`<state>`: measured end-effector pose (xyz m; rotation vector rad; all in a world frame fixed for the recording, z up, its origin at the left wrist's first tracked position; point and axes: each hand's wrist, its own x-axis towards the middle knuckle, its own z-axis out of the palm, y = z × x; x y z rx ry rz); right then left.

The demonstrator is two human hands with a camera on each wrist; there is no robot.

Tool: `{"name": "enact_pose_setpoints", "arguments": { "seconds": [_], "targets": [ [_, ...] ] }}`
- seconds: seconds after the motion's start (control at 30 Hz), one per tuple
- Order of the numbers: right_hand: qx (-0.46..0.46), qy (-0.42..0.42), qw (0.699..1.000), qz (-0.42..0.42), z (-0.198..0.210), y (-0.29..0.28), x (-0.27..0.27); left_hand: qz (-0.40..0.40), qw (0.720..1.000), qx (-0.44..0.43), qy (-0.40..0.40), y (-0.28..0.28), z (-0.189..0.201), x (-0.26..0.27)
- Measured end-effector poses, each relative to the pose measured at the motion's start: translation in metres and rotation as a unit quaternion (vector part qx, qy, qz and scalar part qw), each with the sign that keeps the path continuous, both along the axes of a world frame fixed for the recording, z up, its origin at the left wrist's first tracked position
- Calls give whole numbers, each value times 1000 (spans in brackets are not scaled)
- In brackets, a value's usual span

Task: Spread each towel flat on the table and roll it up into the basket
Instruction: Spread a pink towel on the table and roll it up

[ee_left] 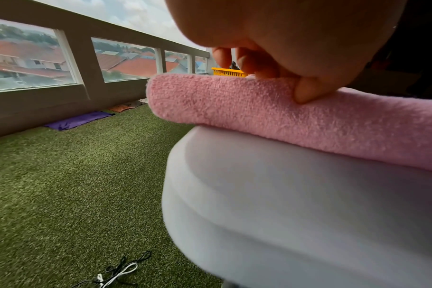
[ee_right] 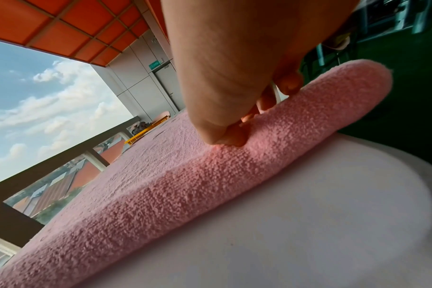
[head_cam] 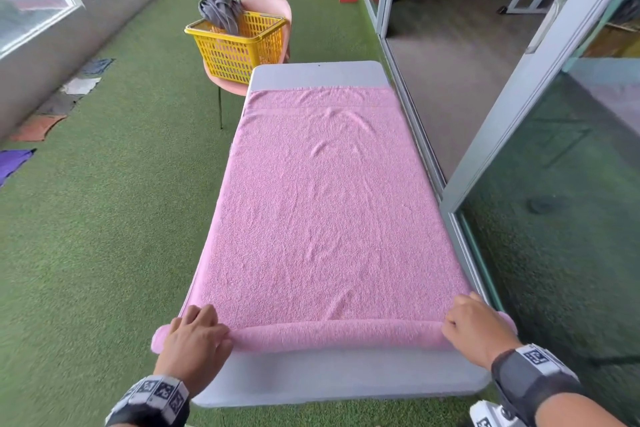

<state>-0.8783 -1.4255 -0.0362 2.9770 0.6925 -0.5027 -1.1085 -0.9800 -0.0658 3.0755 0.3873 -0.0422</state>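
Fluffy pink terry towel (head_cam: 329, 204) lies flat on smooth grey rounded table (head_cam: 332, 378), near edge rolled into 1 soft tube. L hand (head_cam: 194, 340) at 7 o'clock and R hand (head_cam: 478, 329) at 5 o'clock sit on tube ends, fingers curled over it, thumbs pressing nap. Yellow lattice plastic basket (head_cam: 239, 45) at 11 o'clock w/ grey cloth (head_cam: 221, 10), on pink chair (head_cam: 270, 3).
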Motion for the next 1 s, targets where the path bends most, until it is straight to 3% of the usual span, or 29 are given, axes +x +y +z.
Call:
{"name": "enact_pose_setpoints", "arguments": {
  "seconds": [0.1,0.3,0.4,0.53,0.67,0.87,1.0],
  "targets": [
    [11,1,1000,-16,-1,3,8,19,1000,-7,-11,1,4,13],
    [88,0,995,-41,2,9,13,64,989,-119,-67,10,0,26],
    [131,8,991,-20,-2,6,9,42,985,-134,-103,9,-3,26],
    [73,35,997,16,-11,-3,1,4,993,-106,-58,11,-6,18],
    [36,3,999,37,-11,-4,2,3,998,-65,19,14,-2,11],
    [-18,58,997,49,1,1,2,-33,999,-29,20,9,-2,-1],
    [7,46,998,37,3,-1,7,-32,999,-15,7,9,2,1]
  ]
}}
